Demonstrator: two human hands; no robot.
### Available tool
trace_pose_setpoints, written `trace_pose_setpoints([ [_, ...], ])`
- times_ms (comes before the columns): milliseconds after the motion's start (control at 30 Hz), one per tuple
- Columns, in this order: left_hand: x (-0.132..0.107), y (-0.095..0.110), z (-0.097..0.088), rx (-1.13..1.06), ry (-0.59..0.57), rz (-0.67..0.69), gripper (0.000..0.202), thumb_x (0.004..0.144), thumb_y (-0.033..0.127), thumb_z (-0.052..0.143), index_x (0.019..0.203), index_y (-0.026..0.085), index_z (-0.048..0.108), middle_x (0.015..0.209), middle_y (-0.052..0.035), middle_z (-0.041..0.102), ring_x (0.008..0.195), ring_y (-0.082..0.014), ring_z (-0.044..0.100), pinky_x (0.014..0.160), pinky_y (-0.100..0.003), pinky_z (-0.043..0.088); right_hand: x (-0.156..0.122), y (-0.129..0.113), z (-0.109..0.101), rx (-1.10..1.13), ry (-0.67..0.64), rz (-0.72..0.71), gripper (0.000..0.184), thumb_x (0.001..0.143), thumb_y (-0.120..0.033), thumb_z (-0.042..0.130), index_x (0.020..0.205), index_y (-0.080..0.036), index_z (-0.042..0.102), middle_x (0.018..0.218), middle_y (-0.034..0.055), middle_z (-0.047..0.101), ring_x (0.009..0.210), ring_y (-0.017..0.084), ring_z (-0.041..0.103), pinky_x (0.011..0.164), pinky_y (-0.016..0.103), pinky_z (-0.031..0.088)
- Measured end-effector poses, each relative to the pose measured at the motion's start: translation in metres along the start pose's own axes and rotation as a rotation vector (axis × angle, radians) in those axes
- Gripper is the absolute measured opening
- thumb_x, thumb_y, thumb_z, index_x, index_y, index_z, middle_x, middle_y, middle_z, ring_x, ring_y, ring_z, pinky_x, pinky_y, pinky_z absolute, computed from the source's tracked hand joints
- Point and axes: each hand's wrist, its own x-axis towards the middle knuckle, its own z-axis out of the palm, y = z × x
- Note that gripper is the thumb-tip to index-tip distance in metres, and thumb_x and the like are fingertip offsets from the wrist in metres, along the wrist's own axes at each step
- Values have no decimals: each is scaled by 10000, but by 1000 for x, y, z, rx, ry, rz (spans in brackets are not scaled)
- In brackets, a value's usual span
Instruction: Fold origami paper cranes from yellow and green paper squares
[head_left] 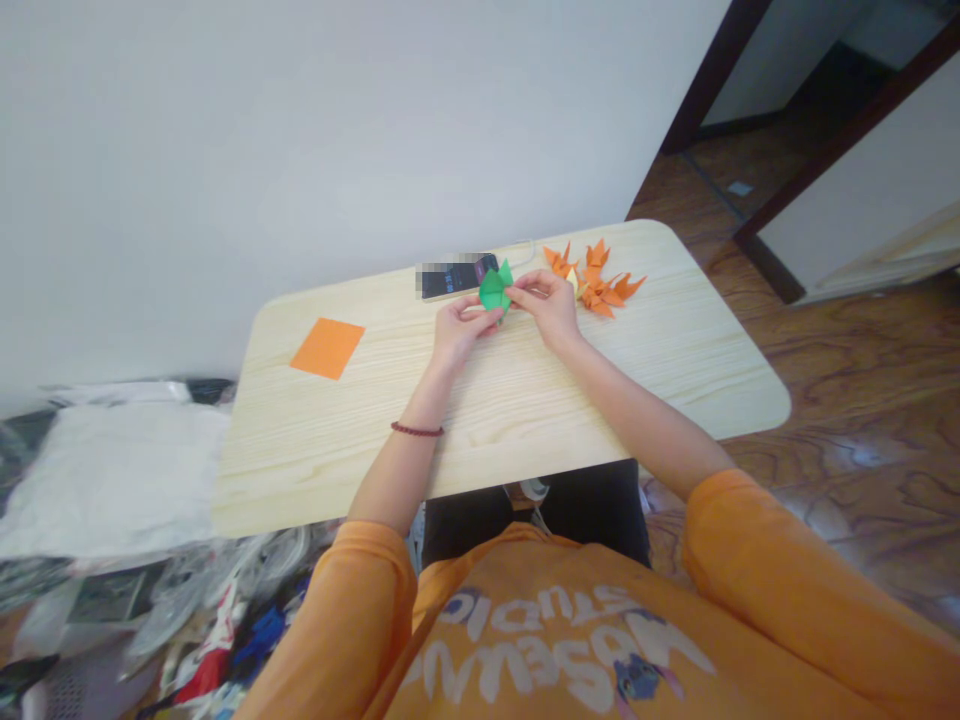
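Note:
A partly folded piece of green origami paper (493,287) is held between both hands, just above the table in front of the phone. My left hand (461,328) pinches its lower left side, with thumb and fingers closed on the paper. On the right edge, my right hand (550,304) grips it between thumb and fingertips. Close beyond my right hand lie several folded orange paper cranes (602,290), with a small pale yellow folded piece (574,281) among them. A flat orange paper square (328,348) rests on the left part of the table.
The light wooden table (300,450) has rounded corners and stands against a white wall. A phone (456,278) with its screen lit lies at the back edge, a white cable (531,250) near it. Bags and assorted items (225,610) cover the floor at left.

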Motion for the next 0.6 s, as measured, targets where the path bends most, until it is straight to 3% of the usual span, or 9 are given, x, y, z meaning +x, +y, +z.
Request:
trace_pose_setpoints([
  [600,0,1,-3,1,-43,-45,431,439,287,887,783,128,684,706,-19,708,644,-121,642,738,-297,533,0,-1,2,-38,-16,-27,187,639,-260,760,684,-192,592,671,-15,628,636,139,618,676,327,557],
])
